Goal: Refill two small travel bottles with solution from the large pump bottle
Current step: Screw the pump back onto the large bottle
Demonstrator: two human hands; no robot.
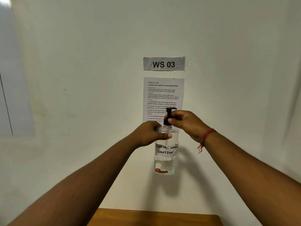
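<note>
Between both hands (169,128), raised: the pump bottle (166,150).

Pale wall over a wooden surface

A "WS 03" label (164,63) and printed instruction sheet (163,93) hang on the wall (81,62); the surface (154,216) edges the bottom.

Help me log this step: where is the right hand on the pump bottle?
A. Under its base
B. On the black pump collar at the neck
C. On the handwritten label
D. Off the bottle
B: the right hand pinches the black pump collar while the left hand grips the pump bottle at its shoulder.
</note>
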